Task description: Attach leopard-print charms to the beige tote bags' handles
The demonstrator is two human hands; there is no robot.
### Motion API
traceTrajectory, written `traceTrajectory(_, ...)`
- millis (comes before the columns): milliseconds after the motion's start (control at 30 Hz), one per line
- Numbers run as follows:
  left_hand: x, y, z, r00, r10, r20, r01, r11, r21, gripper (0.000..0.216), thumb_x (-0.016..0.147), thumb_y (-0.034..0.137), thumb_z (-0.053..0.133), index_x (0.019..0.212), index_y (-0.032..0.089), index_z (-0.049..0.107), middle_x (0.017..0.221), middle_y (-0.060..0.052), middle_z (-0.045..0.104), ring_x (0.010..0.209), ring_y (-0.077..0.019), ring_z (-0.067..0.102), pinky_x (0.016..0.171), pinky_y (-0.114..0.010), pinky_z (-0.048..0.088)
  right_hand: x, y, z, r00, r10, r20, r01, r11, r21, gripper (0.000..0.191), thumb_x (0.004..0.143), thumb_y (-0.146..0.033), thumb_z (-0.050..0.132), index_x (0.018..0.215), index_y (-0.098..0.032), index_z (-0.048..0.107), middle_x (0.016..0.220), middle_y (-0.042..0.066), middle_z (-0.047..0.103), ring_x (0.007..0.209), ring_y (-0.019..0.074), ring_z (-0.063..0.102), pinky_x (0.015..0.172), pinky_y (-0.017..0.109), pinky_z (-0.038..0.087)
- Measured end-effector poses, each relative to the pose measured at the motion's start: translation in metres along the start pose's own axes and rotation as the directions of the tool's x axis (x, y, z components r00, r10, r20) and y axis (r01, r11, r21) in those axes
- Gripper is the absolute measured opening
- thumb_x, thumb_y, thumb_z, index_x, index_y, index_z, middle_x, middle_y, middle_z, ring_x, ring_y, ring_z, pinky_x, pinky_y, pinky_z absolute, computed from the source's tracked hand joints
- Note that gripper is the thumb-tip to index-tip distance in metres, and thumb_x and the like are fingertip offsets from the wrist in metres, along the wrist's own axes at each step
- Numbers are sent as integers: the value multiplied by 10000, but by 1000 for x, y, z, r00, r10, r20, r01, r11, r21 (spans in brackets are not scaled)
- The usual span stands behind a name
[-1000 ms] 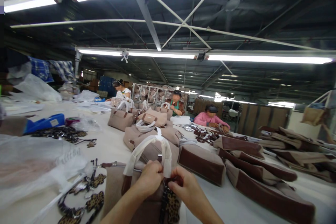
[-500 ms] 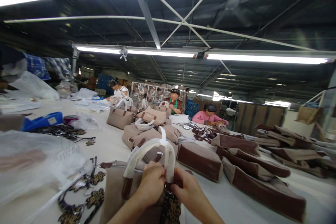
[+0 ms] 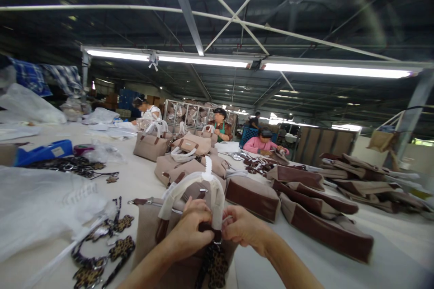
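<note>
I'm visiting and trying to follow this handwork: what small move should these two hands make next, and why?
Perhaps the right hand should give the leopard-print charm a light downward tug. It hangs just below the white-wrapped handle, whose base the left hand grips, and I can't tell from here whether it is securely fastened.

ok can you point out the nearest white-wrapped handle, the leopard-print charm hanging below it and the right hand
White-wrapped handle (image 3: 217,197): head view, right leg of its arch
Leopard-print charm (image 3: 217,268): head view, its patterned front
Right hand (image 3: 244,227): head view, middle of the hand
</note>
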State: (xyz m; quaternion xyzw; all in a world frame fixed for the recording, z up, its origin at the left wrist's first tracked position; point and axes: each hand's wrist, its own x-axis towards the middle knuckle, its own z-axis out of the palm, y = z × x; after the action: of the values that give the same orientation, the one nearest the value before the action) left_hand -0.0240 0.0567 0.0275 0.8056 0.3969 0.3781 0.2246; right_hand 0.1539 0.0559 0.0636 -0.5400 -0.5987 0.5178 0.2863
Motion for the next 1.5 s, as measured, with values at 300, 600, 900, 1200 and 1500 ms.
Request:
traceTrajectory(300,1,-1,-18,988,41,148,-32,997,-67,313,788,131,479,856,265,753,986,-11,704,1080,-199,585,1180,-393,128,-2,2,3,998,-3,-60,4,1000,9,341,439,-180,505,779,-193,532,503,-102,445,421,54,276,414,228,47)
traceTrajectory(600,-17,10,-4,994,-81,-71,85,994,63,220,733,100,537,798,225,706,956,-20,709,1024,-218,608,1180,-444,70,0,2,-1,1000,5,-24,-5,1000,17,391,436,-185,528,827,-180,530,512,-111,428,424,45,288,407,216,49)
traceTrajectory(900,5,5,8,989,-72,-131,93,982,165,197,753,172,491,667,192,667,817,-64,696,895,-244,576,899,-385,359,-2,15,-5,994,-102,28,96,981,167,356,462,-230,601,810,-163,565,559,-87,514,427,35,277,401,214,81)
traceTrajectory(1200,11,0,1,998,-70,-8,70,991,116,203,777,210,463,675,200,638,863,-29,700,968,-216,581,1090,-403,221,0,26,-1,980,-194,-44,199,950,241,341,552,-343,664,821,-173,544,567,-90,494,421,34,282,404,213,96)
traceTrajectory(1500,6,12,11,986,-147,-84,159,975,157,114,698,220,527,705,191,636,887,-48,670,990,-251,570,1146,-470,131,-3,32,0,952,-306,-18,305,941,146,338,672,-411,615,884,-148,597,517,-58,527,402,62,364,415,211,169)
